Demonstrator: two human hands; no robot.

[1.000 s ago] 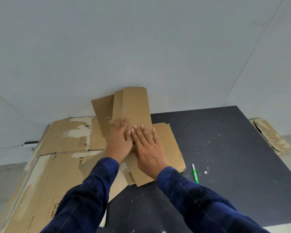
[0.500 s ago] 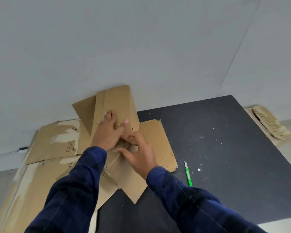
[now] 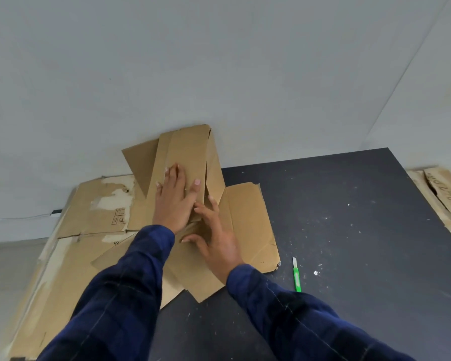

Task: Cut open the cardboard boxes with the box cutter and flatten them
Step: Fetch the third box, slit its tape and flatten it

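Note:
A cut-open brown cardboard box (image 3: 248, 220) lies spread on the black table (image 3: 349, 230), its far flaps (image 3: 188, 149) leaning up against the grey wall. My left hand (image 3: 175, 199) presses flat on the upright flap with straight fingers. My right hand (image 3: 214, 241) rests beside it on the folded middle of the box, fingers spread and slightly bent. The green box cutter (image 3: 296, 275) lies on the table to the right of the box, apart from both hands.
A larger flattened cardboard sheet (image 3: 71, 256) with torn tape patches lies to the left under the box. More worn cardboard (image 3: 443, 196) sits beyond the table's right edge. White specks dot the table. A cable (image 3: 18, 218) runs along the wall at left.
My left hand slid farther up the raised flap. My right hand drew back and spread over the fold. The flaps now lean more against the wall.

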